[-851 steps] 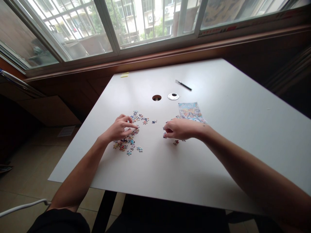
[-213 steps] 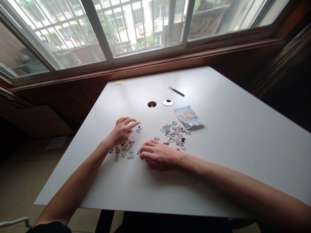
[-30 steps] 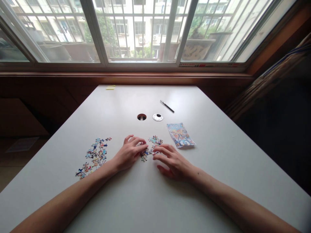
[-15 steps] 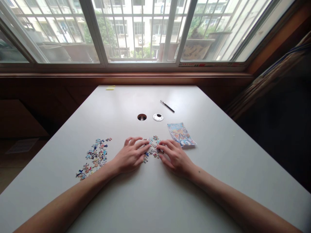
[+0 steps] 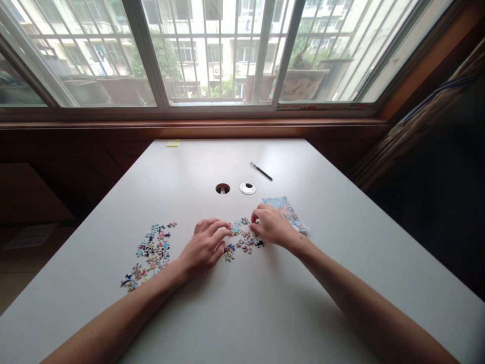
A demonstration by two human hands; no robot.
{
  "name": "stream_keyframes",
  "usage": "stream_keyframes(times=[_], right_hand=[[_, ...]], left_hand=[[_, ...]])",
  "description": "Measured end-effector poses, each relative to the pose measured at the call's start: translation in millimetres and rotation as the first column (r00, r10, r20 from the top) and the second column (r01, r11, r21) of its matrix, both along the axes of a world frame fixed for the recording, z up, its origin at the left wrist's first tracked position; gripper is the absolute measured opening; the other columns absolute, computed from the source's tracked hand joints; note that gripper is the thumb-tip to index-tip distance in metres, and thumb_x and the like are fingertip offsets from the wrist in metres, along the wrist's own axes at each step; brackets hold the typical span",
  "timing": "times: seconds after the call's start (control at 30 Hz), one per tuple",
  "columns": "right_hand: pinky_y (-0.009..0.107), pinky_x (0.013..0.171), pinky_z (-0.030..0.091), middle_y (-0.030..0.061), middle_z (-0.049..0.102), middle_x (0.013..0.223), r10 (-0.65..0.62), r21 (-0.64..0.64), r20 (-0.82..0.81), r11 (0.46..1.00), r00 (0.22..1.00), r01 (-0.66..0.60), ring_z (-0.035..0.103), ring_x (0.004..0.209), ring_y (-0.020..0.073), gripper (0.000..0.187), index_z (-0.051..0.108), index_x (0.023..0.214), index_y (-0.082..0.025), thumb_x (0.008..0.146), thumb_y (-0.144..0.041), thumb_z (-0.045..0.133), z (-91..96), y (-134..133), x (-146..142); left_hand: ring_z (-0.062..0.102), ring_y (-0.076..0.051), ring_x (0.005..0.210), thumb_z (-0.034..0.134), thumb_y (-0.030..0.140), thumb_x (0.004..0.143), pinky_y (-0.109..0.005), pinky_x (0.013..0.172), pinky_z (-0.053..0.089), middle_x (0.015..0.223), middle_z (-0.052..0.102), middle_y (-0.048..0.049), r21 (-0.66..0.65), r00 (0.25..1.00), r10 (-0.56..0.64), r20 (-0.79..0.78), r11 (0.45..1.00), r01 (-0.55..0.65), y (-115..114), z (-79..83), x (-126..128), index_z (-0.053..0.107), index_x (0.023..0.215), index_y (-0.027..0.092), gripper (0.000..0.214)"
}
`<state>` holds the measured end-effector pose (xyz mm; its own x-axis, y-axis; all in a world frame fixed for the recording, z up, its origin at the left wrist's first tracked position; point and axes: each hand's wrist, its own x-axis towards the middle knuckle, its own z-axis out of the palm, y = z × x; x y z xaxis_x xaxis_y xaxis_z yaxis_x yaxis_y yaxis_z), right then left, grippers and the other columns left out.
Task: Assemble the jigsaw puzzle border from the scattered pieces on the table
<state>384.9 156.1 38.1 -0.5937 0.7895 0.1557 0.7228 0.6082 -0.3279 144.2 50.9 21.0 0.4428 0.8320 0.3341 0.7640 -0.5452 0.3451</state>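
Observation:
A small cluster of loose puzzle pieces (image 5: 242, 239) lies on the white table (image 5: 242, 303) between my hands. My left hand (image 5: 204, 246) rests flat beside it, fingers stretched out, fingertips touching the cluster's left edge. My right hand (image 5: 271, 225) is at the cluster's far right side, fingers curled in a pinch over a piece that I cannot make out. A bigger spread of puzzle pieces (image 5: 150, 254) lies further left, apart from both hands. The colourful puzzle picture sheet (image 5: 288, 212) peeks out just behind my right hand.
A black pen (image 5: 261, 171), a round cable hole (image 5: 223, 188) and its silver cap (image 5: 247, 188) lie beyond the pieces. A yellow sticky note (image 5: 173, 144) sits at the far edge, below the wooden sill and barred window. The table drops off at left and right.
My right hand has moved away from me and curled from flat into a pinch at the cluster's far side. My left hand has barely moved. The view tilted down slightly.

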Motion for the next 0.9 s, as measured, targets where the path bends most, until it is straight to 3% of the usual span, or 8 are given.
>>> stream_keyframes(times=[0.17, 0.37, 0.57, 0.63, 0.73, 0.83, 0.9], right_hand=[[0.037, 0.082, 0.047, 0.0075, 0.069, 0.089, 0.008, -0.033, -0.01, 0.999, 1.0, -0.009, 0.062, 0.087, 0.024, 0.005, 0.069, 0.087, -0.019, 0.086, -0.015, 0.065, -3.7, -4.8, 0.8], [0.037, 0.09, 0.045, 0.0105, 0.068, 0.102, -0.001, -0.055, -0.048, 0.998, 0.999, -0.001, 0.063, 0.099, 0.025, 0.02, 0.068, 0.108, -0.017, 0.089, -0.014, 0.062, -13.5, -5.0, 3.1], [0.031, 0.081, 0.049, 0.0049, 0.066, 0.094, -0.013, -0.194, -0.243, 0.98, 0.97, -0.036, 0.064, 0.081, 0.0165, 0.016, 0.075, 0.088, -0.021, 0.086, -0.012, 0.061, -14.9, -5.9, 2.1], [0.031, 0.082, 0.049, 0.0046, 0.066, 0.097, -0.028, -0.224, -0.314, 0.973, 0.949, -0.046, 0.065, 0.085, 0.0169, 0.016, 0.076, 0.085, -0.022, 0.086, -0.014, 0.062, -10.9, -7.2, 1.2], [0.032, 0.085, 0.049, 0.0041, 0.069, 0.101, -0.079, -0.294, -0.405, 0.954, 0.911, -0.049, 0.065, 0.092, 0.0182, 0.013, 0.076, 0.086, -0.024, 0.086, -0.021, 0.064, -3.3, -8.8, -0.5], [0.032, 0.078, 0.051, 0.0035, 0.073, 0.094, -0.162, -0.416, -0.463, 0.908, 0.871, -0.053, 0.066, 0.084, 0.0175, 0.012, 0.075, 0.089, -0.022, 0.087, -0.028, 0.064, 3.1, -7.7, -0.6], [0.031, 0.074, 0.052, 0.0039, 0.074, 0.091, -0.21, -0.476, -0.503, 0.877, 0.838, -0.067, 0.066, 0.08, 0.0168, 0.015, 0.072, 0.093, -0.021, 0.088, -0.031, 0.063, 5.9, -4.6, 2.0]], left_hand=[[0.051, -0.024, 0.117, 0.046, 0.014, 0.094, -0.043, 0.105, 0.033, 0.118, 0.066, -0.0058, 0.049, 0.998, 0.015, 0.063, 0.999, -0.018, -0.5, 2.6, 2.8, 0.06, 0.112, 0.022, 0.024], [0.053, -0.023, 0.111, 0.046, 0.013, 0.096, -0.042, 0.102, 0.035, 0.11, 0.068, -0.0052, 0.083, 0.996, 0.013, 0.084, 0.996, -0.02, -1.7, 4.3, 3.3, 0.061, 0.107, 0.021, 0.02], [0.054, -0.023, 0.11, 0.047, 0.017, 0.096, -0.041, 0.099, 0.04, 0.108, 0.067, -0.006, 0.099, 0.999, 0.028, 0.034, 0.995, -0.031, -3.7, 3.2, 3.0, 0.062, 0.106, 0.021, 0.019], [0.054, -0.027, 0.111, 0.052, 0.025, 0.093, -0.043, 0.096, 0.042, 0.111, 0.066, -0.0086, 0.116, 0.996, 0.082, -0.034, 0.99, -0.078, -7.9, 4.7, 6.0, 0.064, 0.109, 0.02, 0.02], [0.052, -0.034, 0.114, 0.057, 0.04, 0.089, -0.049, 0.092, 0.045, 0.124, 0.061, -0.0146, 0.115, 0.959, 0.225, -0.171, 0.972, -0.207, -18.6, 8.0, 13.5, 0.061, 0.125, 0.018, 0.042], [0.049, -0.04, 0.122, 0.053, 0.048, 0.091, -0.056, 0.094, 0.045, 0.139, 0.052, -0.0205, 0.091, 0.894, 0.354, -0.274, 0.935, -0.342, -31.8, 7.9, 21.1, 0.05, 0.143, 0.017, 0.061], [0.04, -0.044, 0.134, 0.052, 0.053, 0.092, -0.06, 0.102, 0.04, 0.152, 0.041, -0.0213, 0.063, 0.878, 0.373, -0.299, 0.926, -0.371, -39.6, 3.9, 24.6, 0.043, 0.15, 0.019, 0.068]])
